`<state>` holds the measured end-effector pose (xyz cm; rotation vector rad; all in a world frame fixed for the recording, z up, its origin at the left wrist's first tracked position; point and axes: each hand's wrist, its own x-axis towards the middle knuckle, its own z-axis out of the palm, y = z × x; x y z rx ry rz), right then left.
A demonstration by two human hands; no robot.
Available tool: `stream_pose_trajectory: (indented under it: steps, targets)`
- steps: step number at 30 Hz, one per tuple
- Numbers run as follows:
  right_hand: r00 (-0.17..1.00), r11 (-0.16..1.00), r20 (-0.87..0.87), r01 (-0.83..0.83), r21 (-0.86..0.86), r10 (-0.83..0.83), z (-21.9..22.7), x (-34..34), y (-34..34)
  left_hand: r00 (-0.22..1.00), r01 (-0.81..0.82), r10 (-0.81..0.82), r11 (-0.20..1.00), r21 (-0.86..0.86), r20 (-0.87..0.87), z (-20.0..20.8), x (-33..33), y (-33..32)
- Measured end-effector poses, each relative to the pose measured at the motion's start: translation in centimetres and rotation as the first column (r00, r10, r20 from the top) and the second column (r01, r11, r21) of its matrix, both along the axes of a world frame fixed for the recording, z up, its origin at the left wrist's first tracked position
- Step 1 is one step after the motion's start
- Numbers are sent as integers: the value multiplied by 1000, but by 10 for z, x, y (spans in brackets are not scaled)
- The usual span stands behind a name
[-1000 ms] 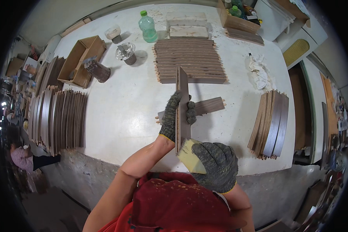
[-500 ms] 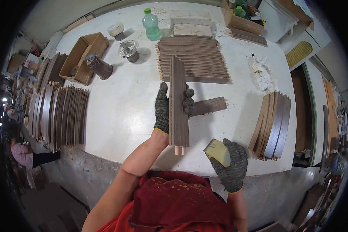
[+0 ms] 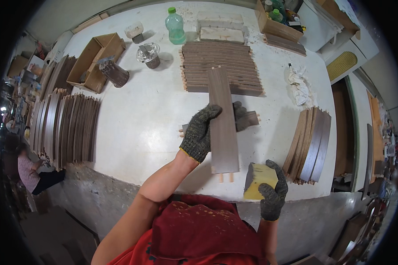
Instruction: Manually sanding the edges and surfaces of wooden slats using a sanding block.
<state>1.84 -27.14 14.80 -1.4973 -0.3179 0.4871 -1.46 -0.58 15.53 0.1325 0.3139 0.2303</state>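
Note:
My gloved left hand grips a brown wooden slat by its long edges and holds it above the table. The slat's broad face is toward me, and pale dowels stick out of both its ends. In my gloved right hand is a yellow sanding sponge with a dark face, near the table's front edge and apart from the slat. Another doweled slat lies on the table behind the held one, partly hidden. Beyond it rests a stack of similar slats.
More slats stand in rows at the left, and a smaller group at the right. Toward the back are a cardboard box, a brown-stained container, a foil-covered cup, a green-capped bottle and a crumpled white cloth.
The held slat has turned from edge-on to broad face toward me and shifted slightly right. My right hand has moved a little right and turned the sponge.

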Motion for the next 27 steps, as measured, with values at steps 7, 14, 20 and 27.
stream_pose_trajectory:
  steps: [7, 14, 20, 27]
  targets:
    - [559, 881, 757, 95, -463, 337, 57, 13, 13, 999, -53, 51, 970, 238, 17, -25, 7, -7]
    - [39, 726, 727, -109, -679, 686, 72, 5, 45, 996, -38, 58, 956, 292, -61, -27, 11, -20]
    - [-100, 647, 646, -17, -762, 757, 69, 8, 42, 975, -31, 110, 929, 369, -195, -31, 7, -21]
    - [126, 569, 586, 147, -809, 800, 71, 29, 22, 982, -34, 101, 927, 374, -159, -22, 3, -15]
